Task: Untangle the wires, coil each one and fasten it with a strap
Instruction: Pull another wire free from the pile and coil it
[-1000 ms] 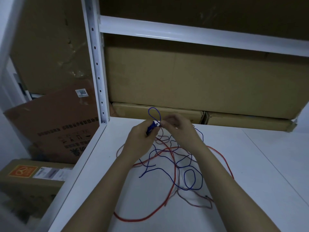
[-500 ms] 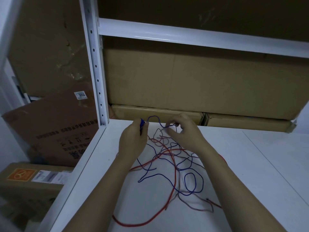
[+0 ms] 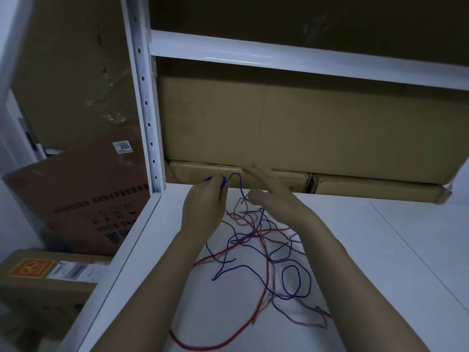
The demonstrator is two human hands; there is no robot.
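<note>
Wires [image 3: 256,252], blue, red and a dull pinkish one, lie tangled on the white shelf [image 3: 380,250] between my forearms. My left hand [image 3: 203,207] pinches the blue wire [image 3: 234,177] near its end, raised above the tangle. My right hand [image 3: 274,199] hovers beside it, fingers spread, gripping nothing.

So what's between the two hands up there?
In the head view, a blue wire arcs from the left hand toward the right hand.

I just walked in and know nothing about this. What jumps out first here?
A loose tangle of blue wire, red wire and a paler wire sprawls mid-shelf. Above it, the left hand grips a bunch of blue wire, while the right hand spreads its fingers. Cardboard boxes fill the back.
</note>
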